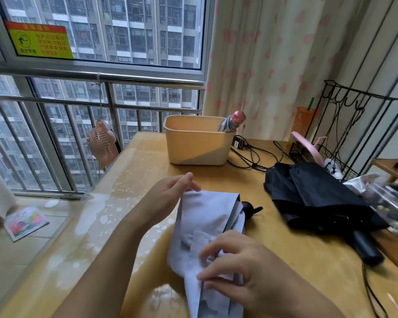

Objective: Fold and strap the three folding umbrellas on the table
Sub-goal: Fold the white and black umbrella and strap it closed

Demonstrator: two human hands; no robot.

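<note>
Both left hand (170,196) and right hand (241,269) pinch the pale umbrella (207,216), its lower end cropped.

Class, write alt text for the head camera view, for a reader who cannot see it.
The left grip and right grip pinch a pale blue umbrella on a table. A black umbrella lies loose to the right; a third umbrella stands in a beige bin.

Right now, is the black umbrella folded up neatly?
No. The black fabric folding umbrella lies collapsed but loose, its cloth spread in rumpled flaps on the yellowish table.
</note>
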